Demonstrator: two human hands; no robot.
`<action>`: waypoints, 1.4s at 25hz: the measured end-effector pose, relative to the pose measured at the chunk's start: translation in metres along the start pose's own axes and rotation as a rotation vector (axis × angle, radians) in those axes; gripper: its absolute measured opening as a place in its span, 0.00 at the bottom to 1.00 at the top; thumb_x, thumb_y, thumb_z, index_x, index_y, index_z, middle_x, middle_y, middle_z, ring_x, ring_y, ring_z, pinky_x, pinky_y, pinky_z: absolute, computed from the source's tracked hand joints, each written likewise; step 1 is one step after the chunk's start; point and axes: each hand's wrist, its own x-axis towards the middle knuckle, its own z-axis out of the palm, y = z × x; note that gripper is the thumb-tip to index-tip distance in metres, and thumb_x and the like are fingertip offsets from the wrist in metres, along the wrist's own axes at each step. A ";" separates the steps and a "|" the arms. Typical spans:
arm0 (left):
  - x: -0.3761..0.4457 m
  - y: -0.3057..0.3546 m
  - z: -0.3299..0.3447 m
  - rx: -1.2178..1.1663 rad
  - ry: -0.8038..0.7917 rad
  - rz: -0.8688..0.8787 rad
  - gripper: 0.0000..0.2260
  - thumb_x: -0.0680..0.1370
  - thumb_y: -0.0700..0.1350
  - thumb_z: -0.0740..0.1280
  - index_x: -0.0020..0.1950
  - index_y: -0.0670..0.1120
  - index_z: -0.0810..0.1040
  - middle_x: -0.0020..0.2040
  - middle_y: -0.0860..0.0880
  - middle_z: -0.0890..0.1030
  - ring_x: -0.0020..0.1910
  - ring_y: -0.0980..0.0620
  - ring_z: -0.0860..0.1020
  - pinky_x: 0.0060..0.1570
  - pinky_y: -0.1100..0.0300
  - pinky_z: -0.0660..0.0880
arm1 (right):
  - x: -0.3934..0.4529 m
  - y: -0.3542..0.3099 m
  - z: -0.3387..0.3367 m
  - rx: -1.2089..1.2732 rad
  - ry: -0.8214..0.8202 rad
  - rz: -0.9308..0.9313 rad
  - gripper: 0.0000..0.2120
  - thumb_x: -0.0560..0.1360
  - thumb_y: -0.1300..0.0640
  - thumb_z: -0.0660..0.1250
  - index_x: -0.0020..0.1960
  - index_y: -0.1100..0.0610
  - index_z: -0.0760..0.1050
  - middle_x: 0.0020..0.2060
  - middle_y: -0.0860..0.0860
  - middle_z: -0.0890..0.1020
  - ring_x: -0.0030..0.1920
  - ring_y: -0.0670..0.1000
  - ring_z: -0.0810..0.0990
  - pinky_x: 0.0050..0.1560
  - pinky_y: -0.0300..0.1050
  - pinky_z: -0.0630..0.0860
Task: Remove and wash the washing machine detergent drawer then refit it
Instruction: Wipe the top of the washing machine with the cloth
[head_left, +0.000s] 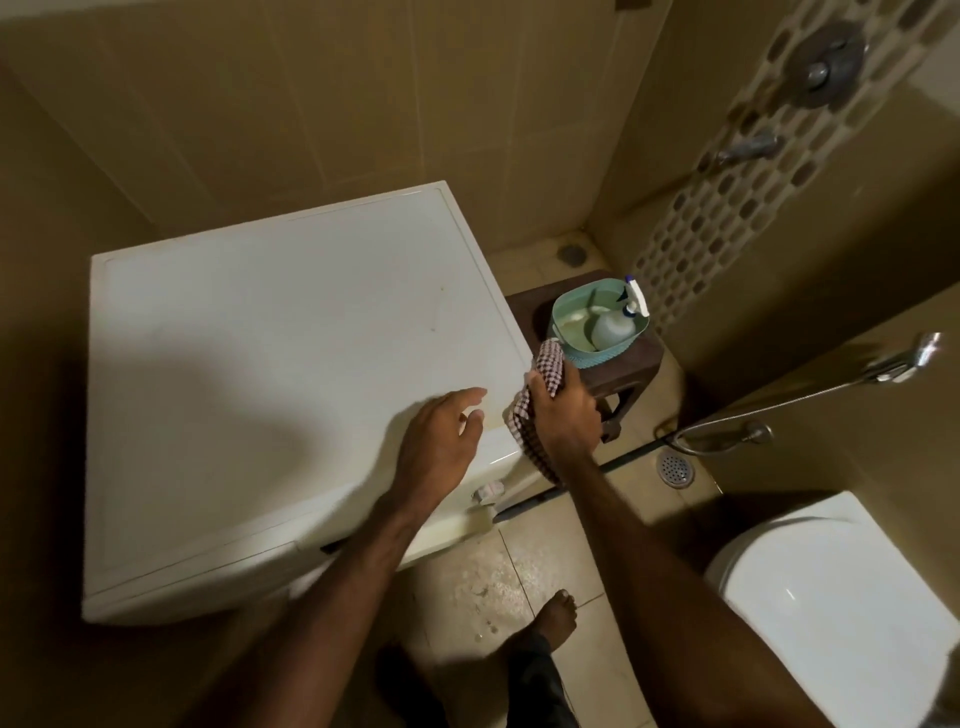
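While the left hand (439, 441) hovers, the right hand (563, 413) grips a checked cloth (550, 366)

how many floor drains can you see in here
2: a round metal floor drain by the hose beside the toilet, and a darker floor drain in the far corner behind the stool. Others may be hidden.

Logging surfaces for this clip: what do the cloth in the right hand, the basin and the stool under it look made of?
Cloth: woven fabric, checked, limp and creased. Basin: probably plastic, matte teal with a textured wall. Stool: dark brown, plastic or wood; too dim to tell.
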 end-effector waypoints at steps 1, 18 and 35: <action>0.008 0.008 0.009 -0.024 0.007 -0.012 0.14 0.83 0.45 0.67 0.68 0.52 0.82 0.63 0.54 0.85 0.55 0.55 0.83 0.61 0.57 0.79 | 0.002 0.005 -0.010 0.059 0.011 0.002 0.34 0.80 0.38 0.66 0.81 0.49 0.63 0.73 0.53 0.77 0.70 0.58 0.77 0.69 0.60 0.74; 0.134 0.112 0.189 -0.684 -0.147 -0.545 0.04 0.82 0.45 0.71 0.51 0.54 0.83 0.54 0.49 0.87 0.44 0.55 0.86 0.33 0.61 0.81 | 0.142 0.064 -0.127 0.392 -0.318 -0.077 0.23 0.76 0.65 0.73 0.70 0.57 0.77 0.57 0.46 0.80 0.58 0.42 0.79 0.65 0.51 0.79; 0.342 0.032 0.293 -0.267 -0.201 -0.578 0.22 0.83 0.33 0.65 0.77 0.43 0.73 0.70 0.41 0.79 0.67 0.42 0.79 0.65 0.51 0.78 | 0.341 0.098 -0.004 -0.013 -0.449 0.040 0.17 0.88 0.58 0.55 0.74 0.61 0.70 0.64 0.61 0.81 0.62 0.60 0.80 0.62 0.52 0.77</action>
